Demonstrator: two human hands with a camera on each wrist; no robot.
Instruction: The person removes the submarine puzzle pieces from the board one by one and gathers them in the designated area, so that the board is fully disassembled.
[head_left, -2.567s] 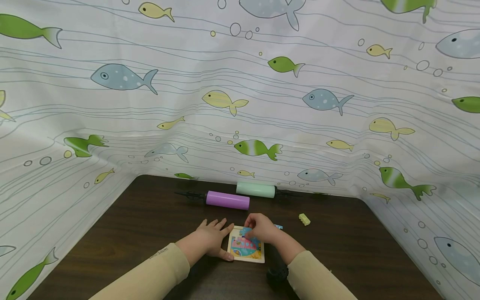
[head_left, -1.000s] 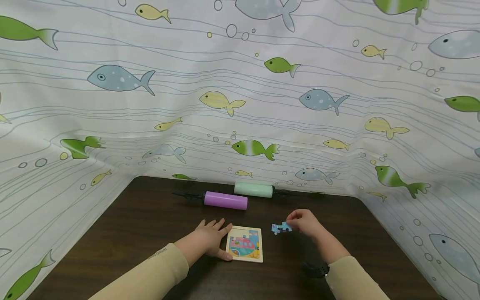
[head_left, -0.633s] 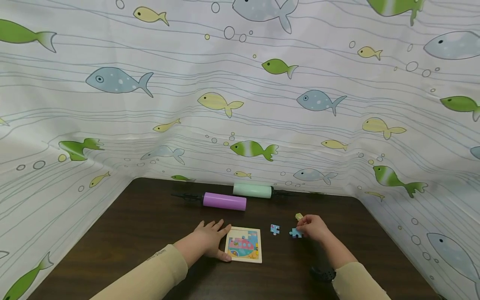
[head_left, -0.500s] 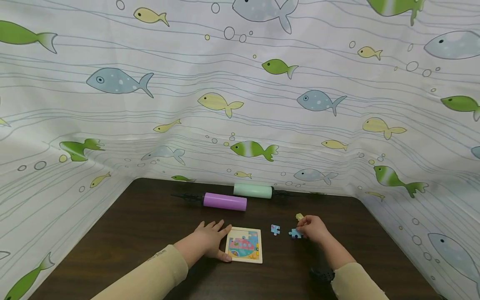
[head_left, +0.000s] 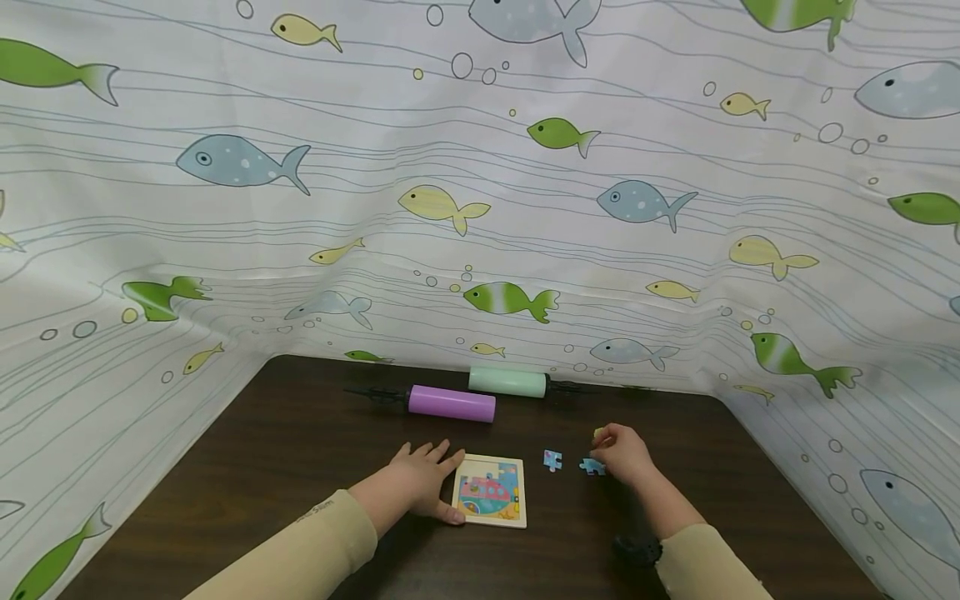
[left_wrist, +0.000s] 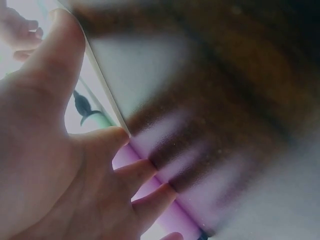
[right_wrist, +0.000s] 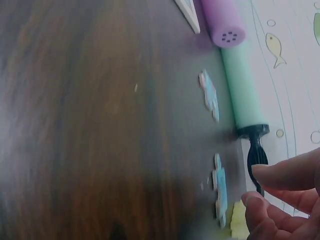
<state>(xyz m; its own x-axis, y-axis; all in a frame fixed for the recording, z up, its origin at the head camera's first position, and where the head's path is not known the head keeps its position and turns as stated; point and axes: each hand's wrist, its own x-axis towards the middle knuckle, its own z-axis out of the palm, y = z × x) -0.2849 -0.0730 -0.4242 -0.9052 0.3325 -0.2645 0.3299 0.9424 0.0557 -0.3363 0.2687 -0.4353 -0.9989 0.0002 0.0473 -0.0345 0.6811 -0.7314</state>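
A square wooden jigsaw puzzle [head_left: 488,498] with a pink submarine picture lies on the dark table, its upper part partly unfilled. My left hand [head_left: 420,479] rests at its left side, fingers spread, thumb and index finger touching the frame. Two loose blue puzzle pieces are on the table to the right: one puzzle piece [head_left: 552,461] nearer the frame, the other puzzle piece [head_left: 591,467] beside my right hand [head_left: 624,454]. In the right wrist view, thumb and fingers [right_wrist: 280,175] are loosely bent with a gap between them and hold nothing; both pieces lie flat below.
A purple hand pump [head_left: 452,403] and a mint green hand pump [head_left: 507,382] lie at the back. A small yellow block [right_wrist: 240,220] sits behind the right hand, mostly hidden in the head view. A fish-print curtain [head_left: 375,250] encloses the table.
My right hand left the puzzle, went to the loose pieces and shifted one rightward, apart from the other. It has since come slightly off that piece. The left hand has stayed put.
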